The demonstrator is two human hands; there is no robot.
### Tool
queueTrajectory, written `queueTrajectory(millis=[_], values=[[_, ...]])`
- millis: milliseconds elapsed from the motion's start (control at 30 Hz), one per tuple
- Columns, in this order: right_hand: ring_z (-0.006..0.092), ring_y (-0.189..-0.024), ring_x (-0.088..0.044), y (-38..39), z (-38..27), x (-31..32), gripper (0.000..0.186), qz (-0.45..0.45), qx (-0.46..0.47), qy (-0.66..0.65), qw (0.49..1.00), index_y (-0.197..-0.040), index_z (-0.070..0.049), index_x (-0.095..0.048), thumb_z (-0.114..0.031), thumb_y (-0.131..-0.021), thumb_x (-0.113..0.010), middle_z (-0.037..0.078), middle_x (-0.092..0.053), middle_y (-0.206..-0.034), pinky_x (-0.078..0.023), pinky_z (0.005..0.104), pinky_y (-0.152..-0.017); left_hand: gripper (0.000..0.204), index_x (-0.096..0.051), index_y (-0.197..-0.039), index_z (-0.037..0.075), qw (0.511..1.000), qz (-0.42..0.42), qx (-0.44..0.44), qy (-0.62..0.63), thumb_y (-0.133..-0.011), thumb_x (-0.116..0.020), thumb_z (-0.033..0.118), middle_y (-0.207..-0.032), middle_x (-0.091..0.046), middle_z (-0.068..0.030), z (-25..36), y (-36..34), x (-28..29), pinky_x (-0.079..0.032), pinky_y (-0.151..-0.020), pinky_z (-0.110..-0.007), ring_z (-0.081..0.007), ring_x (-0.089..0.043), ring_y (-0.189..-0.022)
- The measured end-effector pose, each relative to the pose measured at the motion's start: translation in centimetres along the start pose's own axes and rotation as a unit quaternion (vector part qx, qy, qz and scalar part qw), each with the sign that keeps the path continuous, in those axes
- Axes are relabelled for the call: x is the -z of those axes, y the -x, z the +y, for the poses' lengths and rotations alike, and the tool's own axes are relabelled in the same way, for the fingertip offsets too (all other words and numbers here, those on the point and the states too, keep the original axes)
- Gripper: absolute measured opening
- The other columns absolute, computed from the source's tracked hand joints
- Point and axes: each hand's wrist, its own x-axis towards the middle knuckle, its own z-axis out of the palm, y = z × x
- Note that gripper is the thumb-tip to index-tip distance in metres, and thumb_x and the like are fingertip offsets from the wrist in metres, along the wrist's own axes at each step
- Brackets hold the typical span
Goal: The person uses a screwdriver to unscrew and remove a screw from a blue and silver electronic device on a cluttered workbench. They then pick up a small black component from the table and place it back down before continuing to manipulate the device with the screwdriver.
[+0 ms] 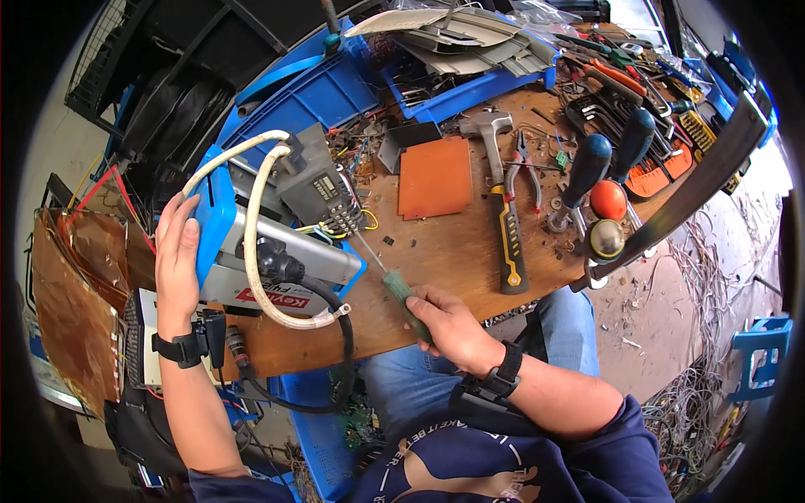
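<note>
My right hand is closed round the green handle of a screwdriver. The screwdriver's thin shaft slants up to the screw terminals along the edge of a dark grey box. That box lies against a silver metal case with blue end frames. Flat against the case's left blue frame lies my left hand, its fingers stretched out. A thick cream cable loops over the case, and a black cable hangs from its round connector. Thin coloured wires show beside the terminals.
An orange-brown square plate, a hammer and pliers lie on the wooden bench. Blue-handled tools stand by a long metal bar at the right edge. Blue bins stand behind; loose wires cover the floor at right.
</note>
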Motion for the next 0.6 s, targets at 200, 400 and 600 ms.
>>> queueTrajectory(millis=[200, 400, 600], values=[[0.0073, -0.056, -0.05, 0.2, -0.3, -0.1, 0.03, -0.013, -0.005, -0.018, 1.0, -0.116, -0.002, -0.053, -0.026, -0.098, -0.047, 0.002, -0.057, -0.082, -0.038, 0.0211, -0.044, 0.049, -0.054, -0.129, 0.004, 1.0, -0.008, 0.021, -0.001, -0.102, -0.036, 0.039, -0.144, -0.039, -0.0173, 0.4, 0.1, 0.2, -0.024, -0.112, -0.037, -0.0285, -0.035, -0.136], [0.007, -0.057, -0.05, 0.4, -0.7, 0.0, 0.034, -0.03, -0.001, 0.013, 0.999, -0.121, 0.0, -0.052, -0.025, -0.097, -0.05, 0.002, -0.057, -0.083, -0.038, 0.0209, -0.045, 0.054, -0.056, -0.127, 0.003, 1.0, 0.008, 0.009, 0.012, -0.099, -0.042, 0.047, -0.141, -0.041, -0.0182, 0.5, 0.0, 0.0, -0.03, -0.109, -0.04, -0.0311, -0.039, -0.131], [0.0067, -0.059, -0.05, 0.8, -1.5, 0.2, 0.035, -0.028, 0.02, 0.035, 0.999, -0.123, -0.001, -0.052, -0.024, -0.096, -0.052, 0.002, -0.056, -0.084, -0.039, 0.0203, -0.047, 0.051, -0.055, -0.129, 0.004, 1.0, -0.007, 0.022, -0.003, -0.101, -0.037, 0.042, -0.144, -0.039, -0.0168, 0.6, 0.1, 0.1, -0.024, -0.112, -0.038, -0.0297, -0.034, -0.136]])
